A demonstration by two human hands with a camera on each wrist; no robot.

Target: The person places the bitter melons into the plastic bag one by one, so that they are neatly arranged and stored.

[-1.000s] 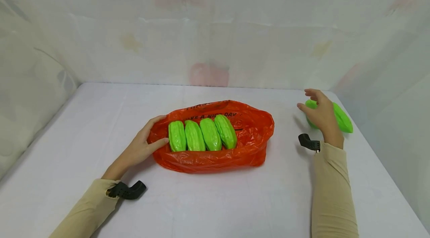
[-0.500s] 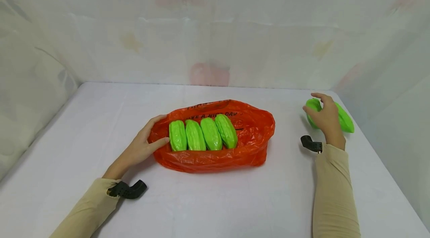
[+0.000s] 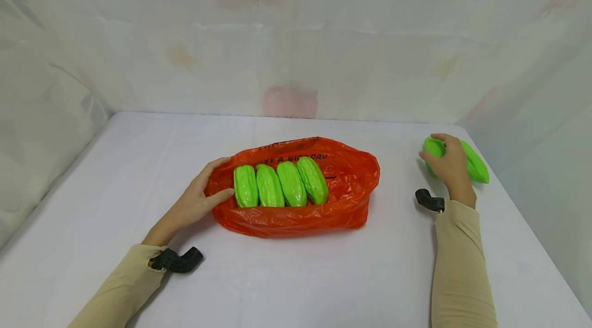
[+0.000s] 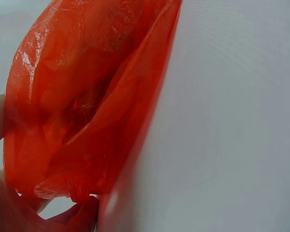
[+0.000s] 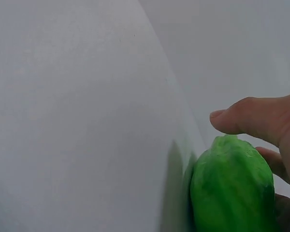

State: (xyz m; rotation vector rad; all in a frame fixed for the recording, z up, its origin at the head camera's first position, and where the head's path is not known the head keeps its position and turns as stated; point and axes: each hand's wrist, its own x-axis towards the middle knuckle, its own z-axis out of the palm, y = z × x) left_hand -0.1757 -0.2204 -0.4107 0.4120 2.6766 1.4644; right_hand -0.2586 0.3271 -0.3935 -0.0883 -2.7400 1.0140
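Observation:
A red plastic bag (image 3: 296, 221) with printed black letters lies on its side in the middle, its mouth spread wide. Several bright green, ridged gourd-like pieces (image 3: 291, 184) sit in a row inside it. My left hand (image 3: 194, 199) holds the bag's left end, thumb at the mouth and fingers behind; the left wrist view shows red film (image 4: 72, 116) between them. At the far right my right hand (image 3: 450, 166) is over a green gourd-like piece (image 3: 433, 147), fingers around it. In the right wrist view the thumb stands a little above the piece (image 5: 232, 188).
A second green piece (image 3: 476, 163) lies just right of my right hand, partly hidden by it, near the table's right edge. The white table (image 3: 296, 281) is backed by a pale patterned cloth (image 3: 351, 60), with more cloth at both sides.
My right hand has moved down and slightly right, and its fingers have come lower around the green piece. The left hand stays on the bag, which has not visibly moved.

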